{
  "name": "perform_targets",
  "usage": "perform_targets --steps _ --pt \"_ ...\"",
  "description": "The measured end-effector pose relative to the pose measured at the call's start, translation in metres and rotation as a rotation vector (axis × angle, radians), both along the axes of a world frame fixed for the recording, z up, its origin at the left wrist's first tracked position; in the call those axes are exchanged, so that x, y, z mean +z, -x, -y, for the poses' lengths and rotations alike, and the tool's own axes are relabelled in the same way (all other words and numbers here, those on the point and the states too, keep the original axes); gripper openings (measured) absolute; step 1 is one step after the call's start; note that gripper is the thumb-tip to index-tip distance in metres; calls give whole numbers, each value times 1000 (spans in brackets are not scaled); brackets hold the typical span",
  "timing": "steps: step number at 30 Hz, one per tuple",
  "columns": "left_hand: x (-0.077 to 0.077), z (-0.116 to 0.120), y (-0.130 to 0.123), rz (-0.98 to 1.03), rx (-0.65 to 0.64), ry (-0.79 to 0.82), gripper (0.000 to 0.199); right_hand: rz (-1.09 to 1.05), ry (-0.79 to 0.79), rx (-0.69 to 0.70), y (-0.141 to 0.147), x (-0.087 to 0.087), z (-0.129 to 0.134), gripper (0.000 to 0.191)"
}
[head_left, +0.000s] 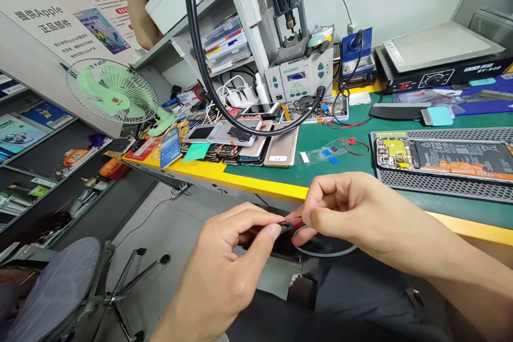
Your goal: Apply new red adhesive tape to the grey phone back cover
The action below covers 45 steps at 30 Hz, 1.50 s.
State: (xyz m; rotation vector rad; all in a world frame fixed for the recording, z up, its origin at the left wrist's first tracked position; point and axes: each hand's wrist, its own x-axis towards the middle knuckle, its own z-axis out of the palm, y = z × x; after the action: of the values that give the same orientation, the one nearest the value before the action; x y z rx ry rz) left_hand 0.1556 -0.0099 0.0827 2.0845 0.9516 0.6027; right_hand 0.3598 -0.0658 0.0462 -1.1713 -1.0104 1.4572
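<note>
Fingers hide most of a dark red-edged piece (286,226) from me, on the near side of the workbench (316,139). My left hand (236,256) pinches it, thumb against index finger. My right hand (347,211) curls nearly closed at its red edge; I cannot tell whether it grips. The visible part runs hand to hand, roughly along the workbench's front; its full long axis is unclear.

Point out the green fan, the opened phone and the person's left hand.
Green fan (116,100): head view; the point lies on its round front hub.
Opened phone (445,157): head view; on the black section at its middle.
Left hand (231,263): head view; on the back of it.
</note>
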Motion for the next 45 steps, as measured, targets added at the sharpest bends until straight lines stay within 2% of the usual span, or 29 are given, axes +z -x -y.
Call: perform_targets --steps 2,5,8,11,16,19,22,24,26,29,36,45 --pt "0 2 0 32 -11 -24 19 -24 -11 14 -2 2 -2 18" --pt "-5 6 -2 88 67 -103 16 15 -53 15 2 5 2 18" --pt "-12 10 -3 117 146 -264 12 238 -226 -124 12 4 13 16" --pt "-20 13 -3 133 162 -393 12 478 -394 -252 25 -4 27 14" --pt "-28 17 -2 173 163 -478 16 619 -468 -353 39 -20 43 7" --pt "-28 20 1 205 161 -408 15 511 -363 -358 41 -16 41 12" --pt "-25 24 4 234 184 -255 13 245 -220 -349 40 -3 31 28" --pt "-23 26 6 237 197 -160 12 92 -138 -297 37 5 25 32" --pt "-22 27 7 240 199 -93 11 25 -93 -233 34 9 20 32" --pt "-21 26 8 262 197 -14 11 17 -66 -201 33 10 17 30" --pt "-19 22 4 309 202 115 16 20 -59 -229 36 6 15 29" --pt "-17 18 2 289 220 166 19 51 -82 -270 38 8 12 22"
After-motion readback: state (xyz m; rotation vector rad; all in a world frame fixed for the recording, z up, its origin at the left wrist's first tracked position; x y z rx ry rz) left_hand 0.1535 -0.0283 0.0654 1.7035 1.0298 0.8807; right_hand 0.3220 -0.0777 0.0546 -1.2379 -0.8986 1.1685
